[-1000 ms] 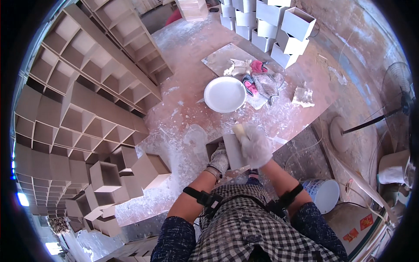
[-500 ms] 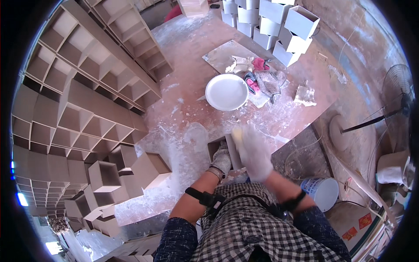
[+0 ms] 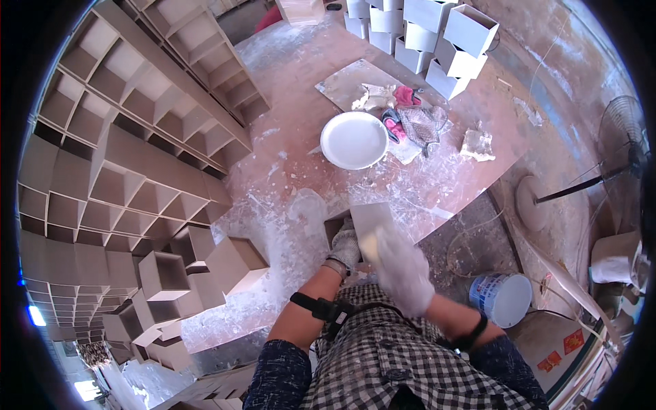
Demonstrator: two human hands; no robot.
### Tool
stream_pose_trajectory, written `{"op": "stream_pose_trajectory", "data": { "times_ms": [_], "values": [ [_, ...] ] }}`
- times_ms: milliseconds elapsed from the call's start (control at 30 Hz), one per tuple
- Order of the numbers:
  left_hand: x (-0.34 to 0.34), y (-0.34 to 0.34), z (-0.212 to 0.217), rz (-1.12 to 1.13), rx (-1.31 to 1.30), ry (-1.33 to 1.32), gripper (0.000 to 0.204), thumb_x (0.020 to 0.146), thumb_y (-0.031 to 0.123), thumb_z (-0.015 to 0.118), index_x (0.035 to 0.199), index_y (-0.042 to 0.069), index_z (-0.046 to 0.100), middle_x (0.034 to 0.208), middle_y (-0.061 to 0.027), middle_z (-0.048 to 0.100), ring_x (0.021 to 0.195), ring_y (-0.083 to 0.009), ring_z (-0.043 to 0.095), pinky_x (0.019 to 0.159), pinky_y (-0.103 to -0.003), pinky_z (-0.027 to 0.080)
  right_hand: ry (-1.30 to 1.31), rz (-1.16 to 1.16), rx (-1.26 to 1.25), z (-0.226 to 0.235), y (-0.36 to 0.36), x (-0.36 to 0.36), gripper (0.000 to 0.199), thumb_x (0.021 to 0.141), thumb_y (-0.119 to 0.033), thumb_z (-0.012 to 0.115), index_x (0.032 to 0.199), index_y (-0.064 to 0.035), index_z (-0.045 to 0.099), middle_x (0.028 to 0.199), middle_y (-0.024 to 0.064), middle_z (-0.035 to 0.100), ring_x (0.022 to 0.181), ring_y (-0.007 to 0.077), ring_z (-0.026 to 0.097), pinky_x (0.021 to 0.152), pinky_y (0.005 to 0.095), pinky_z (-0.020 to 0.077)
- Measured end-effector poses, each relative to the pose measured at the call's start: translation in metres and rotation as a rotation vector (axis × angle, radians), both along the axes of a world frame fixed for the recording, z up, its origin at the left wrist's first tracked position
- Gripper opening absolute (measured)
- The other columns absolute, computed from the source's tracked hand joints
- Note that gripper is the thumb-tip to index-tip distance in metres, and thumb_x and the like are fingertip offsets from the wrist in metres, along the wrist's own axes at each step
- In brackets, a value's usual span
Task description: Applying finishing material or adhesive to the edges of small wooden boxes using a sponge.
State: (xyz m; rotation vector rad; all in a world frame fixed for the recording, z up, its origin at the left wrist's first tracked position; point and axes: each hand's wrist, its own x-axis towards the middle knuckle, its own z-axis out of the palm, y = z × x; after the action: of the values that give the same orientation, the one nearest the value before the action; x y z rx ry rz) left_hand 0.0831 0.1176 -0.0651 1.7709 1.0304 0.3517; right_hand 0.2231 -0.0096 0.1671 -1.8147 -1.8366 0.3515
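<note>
A small grey-brown box [image 3: 370, 216] stands at the table's near edge, its open side showing on the left. My left hand [image 3: 346, 249], in a pale knitted glove, reaches into this opening and grips the box from inside; its fingertips are partly hidden. In a whitish glove, my right hand [image 3: 404, 272] is closed on a yellow sponge [image 3: 370, 247], which presses on the box's broad outer face near its lower end. Beyond the box stands a round white basin [image 3: 324, 142] of white, paint-like liquid.
Rags [image 3: 420, 126] lie on a board [image 3: 338, 85] behind the basin. White-coated boxes [image 3: 420, 37] are stacked at the far right, and bare ones [image 3: 232, 266] at the left by tall cubby shelving [image 3: 116, 89]. A bucket [image 3: 509, 301] and a standing fan [image 3: 581, 188] are at the right.
My right hand has drawn the sponge toward me, from the box's far end to the near part of its face. That face shows more now. My left hand stays inside the box.
</note>
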Motion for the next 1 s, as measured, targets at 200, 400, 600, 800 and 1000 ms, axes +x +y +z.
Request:
{"op": "stream_pose_trajectory", "data": {
  "times_ms": [200, 400, 600, 800, 1000],
  "values": [
    [0.02, 0.007, 0.066, 0.215, -0.37, -0.05, 0.048, 0.095, 0.038, 0.047, 0.132, 0.009, 0.05, 0.134, -0.0178, 0.051, 0.125, -0.0316, 0.049, 0.102, -0.039, 0.041, 0.434, -0.125, -0.036, -0.08, -0.095, 0.039, 0.052, 0.076, -0.009, 0.071, 0.124, -0.0038, 0.053, 0.112, 0.0196, 0.059, 0.102, 0.0374, 0.061, 0.079, 0.0423, 0.0536],
    [0.012, 0.007, 0.181, -0.569, 0.196, 0.176, 0.038, 0.1, 0.031, 0.046, 0.13, 0.008, 0.051, 0.122, -0.0061, 0.059, 0.107, -0.0191, 0.058, 0.091, -0.034, 0.05, 0.028, -0.086, 0.29, 0.004, -0.026, 0.028, 0.059, 0.076, -0.008, 0.071, 0.13, -0.0022, 0.049, 0.116, 0.0226, 0.06, 0.106, 0.0428, 0.059, 0.086, 0.0429, 0.0506],
    [0.006, -0.011, 0.174, 0.122, -0.651, -0.219, 0.034, 0.1, 0.022, 0.047, 0.131, 0.01, 0.052, 0.123, -0.0056, 0.058, 0.107, -0.0171, 0.057, 0.09, -0.035, 0.051, 0.466, -0.12, -0.16, 0.0, 0.021, 0.022, 0.044, 0.081, -0.017, 0.063, 0.122, -0.0014, 0.054, 0.122, 0.0239, 0.055, 0.115, 0.0407, 0.052, 0.09, 0.045, 0.0458],
    [-0.017, -0.052, 0.078, -0.059, -0.017, -0.01, 0.041, 0.097, 0.025, 0.047, 0.135, 0.008, 0.047, 0.13, -0.0118, 0.056, 0.117, -0.024, 0.055, 0.097, -0.037, 0.044, 0.024, -0.089, 0.314, -0.01, -0.05, 0.028, 0.037, 0.084, -0.008, 0.061, 0.12, 0.0017, 0.057, 0.107, 0.0222, 0.063, 0.095, 0.0377, 0.063, 0.084, 0.0402, 0.0502],
    [-0.024, -0.071, 0.119, -0.096, -0.123, -0.127, 0.042, 0.096, 0.026, 0.047, 0.135, 0.009, 0.047, 0.129, -0.012, 0.056, 0.117, -0.025, 0.054, 0.098, -0.037, 0.044, 1.253, -0.467, -0.107, 0.023, -0.058, 0.051, 0.044, 0.076, 0.004, 0.068, 0.119, 0.0018, 0.057, 0.104, 0.012, 0.061, 0.105, 0.0299, 0.061, 0.091, 0.0361, 0.0508]
  ]
}}
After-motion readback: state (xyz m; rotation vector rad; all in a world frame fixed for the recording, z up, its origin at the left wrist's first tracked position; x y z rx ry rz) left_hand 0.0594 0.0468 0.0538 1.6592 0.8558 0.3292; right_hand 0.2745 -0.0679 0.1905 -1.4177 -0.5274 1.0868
